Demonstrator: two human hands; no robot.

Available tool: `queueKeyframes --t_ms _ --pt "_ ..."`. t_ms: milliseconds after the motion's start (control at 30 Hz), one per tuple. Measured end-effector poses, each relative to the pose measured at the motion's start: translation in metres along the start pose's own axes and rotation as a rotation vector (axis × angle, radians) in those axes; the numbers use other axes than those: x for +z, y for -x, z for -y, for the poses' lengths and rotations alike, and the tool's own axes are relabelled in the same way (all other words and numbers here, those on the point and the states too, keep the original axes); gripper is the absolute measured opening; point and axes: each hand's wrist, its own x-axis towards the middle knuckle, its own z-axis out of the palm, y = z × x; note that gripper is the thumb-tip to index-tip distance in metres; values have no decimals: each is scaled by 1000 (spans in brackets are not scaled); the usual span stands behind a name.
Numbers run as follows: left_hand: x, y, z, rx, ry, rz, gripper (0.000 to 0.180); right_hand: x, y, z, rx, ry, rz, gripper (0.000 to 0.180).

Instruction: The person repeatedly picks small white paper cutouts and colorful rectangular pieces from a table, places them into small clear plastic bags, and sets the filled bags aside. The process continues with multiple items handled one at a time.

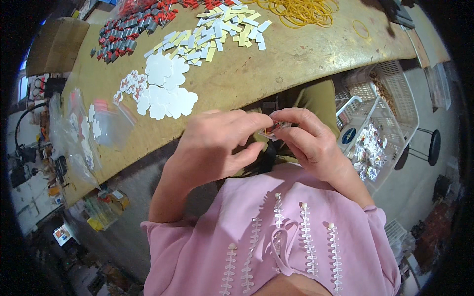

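Observation:
Above my lap, near the table's front edge, both hands meet at a small clear piece with red inside (270, 132), mostly covered by fingers, so its kind is unclear. My right hand (308, 140) pinches it between thumb and fingertips. From the other side my left hand (215, 143) reaches in, its forefinger tip at the piece and its thumb held apart below. Nearest on the table lie white cloud-shaped cards (170, 101), overlapping, with small printed cut-outs (132, 85) to their left. Behind them spreads a heap of white and pale yellow strips (217, 34).
Grey-and-red small parts (118, 39) cover the table's far left; yellow rubber bands (306, 12) lie at the back. Clear plastic bags (113, 123) rest on the left edge. White plastic baskets (395, 113) at right hold shiny small packets (368, 150). A dark stool (434, 147) stands beyond.

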Motion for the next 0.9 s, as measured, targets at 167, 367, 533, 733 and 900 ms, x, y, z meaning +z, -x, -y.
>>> queueKeyframes --t_ms 167,367,533,733,900 --pt "23 5 19 124 -124 -19 26 2 -2 5 21 -39 18 22" --pt "29 12 14 -77 295 -324 38 -3 -4 6 105 -76 -42 24" --pt "51 12 20 -11 352 -417 16 -6 -6 9 221 -152 -24 24" --pt "56 10 17 45 307 -508 14 -10 -12 8 204 -200 -77 28" --pt "60 10 17 31 362 -525 13 -9 -8 5 244 -262 -64 27"
